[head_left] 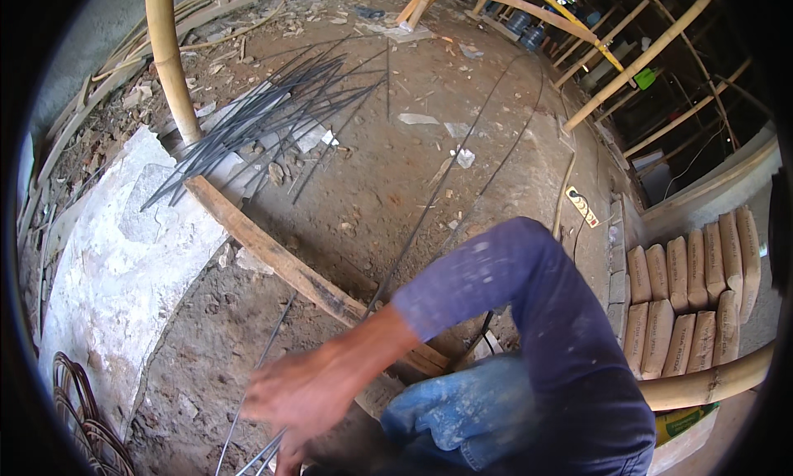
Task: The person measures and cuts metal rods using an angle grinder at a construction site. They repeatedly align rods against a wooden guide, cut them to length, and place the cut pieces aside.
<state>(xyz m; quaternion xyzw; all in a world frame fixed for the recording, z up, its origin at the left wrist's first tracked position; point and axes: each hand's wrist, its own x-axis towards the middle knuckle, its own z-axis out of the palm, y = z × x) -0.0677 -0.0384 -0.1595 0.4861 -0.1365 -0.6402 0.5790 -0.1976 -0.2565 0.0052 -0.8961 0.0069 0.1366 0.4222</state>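
Note:
My right hand (301,393) reaches across the lower middle from a dusty purple sleeve, its elbow bent. The hand is blurred and its fingers point down, so their grip does not show clearly. Thin metal rods (268,453) lie right beside the fingers at the bottom edge. Another slim rod (277,331) runs down behind the hand from the edge of a worn wooden plank (277,265). Long dark rods (450,166) stretch away over the dirt floor beyond my wrist. My left hand is out of sight.
Dark steel rods (264,117) lie heaped at the upper left, near an upright bamboo pole (171,63). Coiled wire (83,414) sits at lower left. Stacked brown paper sacks (690,269) stand at right, beside a bamboo pole (710,377). A power strip (581,206) lies on the floor.

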